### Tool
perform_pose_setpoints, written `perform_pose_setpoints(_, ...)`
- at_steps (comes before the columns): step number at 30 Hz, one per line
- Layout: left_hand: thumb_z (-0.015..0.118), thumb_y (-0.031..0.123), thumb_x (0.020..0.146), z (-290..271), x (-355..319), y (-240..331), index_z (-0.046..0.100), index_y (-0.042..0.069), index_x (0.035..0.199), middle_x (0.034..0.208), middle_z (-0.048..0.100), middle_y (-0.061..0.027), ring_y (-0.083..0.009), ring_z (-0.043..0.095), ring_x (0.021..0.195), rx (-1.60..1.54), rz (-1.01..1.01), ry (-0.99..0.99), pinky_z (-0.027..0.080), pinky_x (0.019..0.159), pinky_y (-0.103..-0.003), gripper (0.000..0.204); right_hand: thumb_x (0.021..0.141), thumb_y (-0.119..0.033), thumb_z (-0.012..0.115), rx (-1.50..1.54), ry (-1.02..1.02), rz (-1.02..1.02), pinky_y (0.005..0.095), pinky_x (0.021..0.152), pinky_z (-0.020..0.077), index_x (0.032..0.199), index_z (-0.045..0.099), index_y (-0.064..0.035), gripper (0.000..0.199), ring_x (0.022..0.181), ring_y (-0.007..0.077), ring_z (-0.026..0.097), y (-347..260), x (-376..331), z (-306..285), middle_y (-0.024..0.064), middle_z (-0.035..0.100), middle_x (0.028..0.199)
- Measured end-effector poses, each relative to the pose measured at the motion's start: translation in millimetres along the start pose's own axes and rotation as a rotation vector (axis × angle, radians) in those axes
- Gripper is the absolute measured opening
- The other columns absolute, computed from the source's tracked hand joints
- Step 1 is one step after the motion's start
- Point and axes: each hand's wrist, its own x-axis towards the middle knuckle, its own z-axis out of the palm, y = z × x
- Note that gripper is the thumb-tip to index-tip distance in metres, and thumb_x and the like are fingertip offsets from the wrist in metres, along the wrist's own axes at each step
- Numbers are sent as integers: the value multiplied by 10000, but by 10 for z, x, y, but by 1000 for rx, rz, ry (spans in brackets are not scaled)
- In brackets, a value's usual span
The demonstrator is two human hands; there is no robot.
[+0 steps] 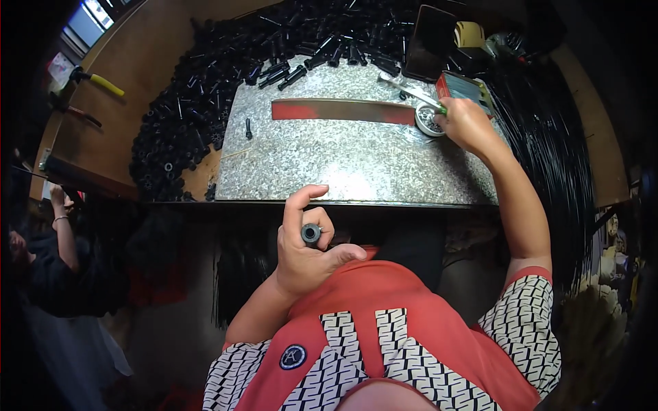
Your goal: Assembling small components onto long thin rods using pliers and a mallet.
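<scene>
At the near edge of the bench, my left hand point(296, 248) has its lower fingers curled around a short black tube point(310, 235), whose round open end faces up. The thumb and index finger of that hand are spread apart. My right hand point(465, 125) is closed on a slim metal tool with a green grip point(415, 94), which looks like a small hammer. Its far end points left across the speckled board point(343, 161). Right beside these fingers stands a small round white dish point(421, 128) with small bits in it; the hand partly covers it.
A long red-and-grey bar point(343, 110) lies across the board. Black tubular parts point(205, 103) are heaped behind and left. A red box point(444, 85) and a yellow roll point(469, 34) are at back right. Thin black rods point(548, 137) lie right. A co-worker's arm point(65, 233) shows left.
</scene>
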Motion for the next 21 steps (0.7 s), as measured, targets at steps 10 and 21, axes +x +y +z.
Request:
perform_pose_setpoints(10, 862, 285, 656, -6, -14, 34, 282, 1, 1323, 621, 369, 48, -47, 382, 563, 30, -22, -34, 312, 548, -181, 928, 777, -99, 536, -208, -128, -123, 465, 770, 491, 823, 639, 35, 175, 843, 389, 638, -175, 218, 159, 255, 647, 841)
perform_pose_setpoints(21, 856, 264, 667, -23, 6, -24, 278, 8, 1332, 617, 360, 48, -44, 377, 557, 42, -39, -39, 310, 538, -179, 918, 795, -155, 614, -116, 7, -83, 479, 749, 482, 881, 610, 14, 189, 815, 401, 626, -78, 147, 160, 247, 640, 805)
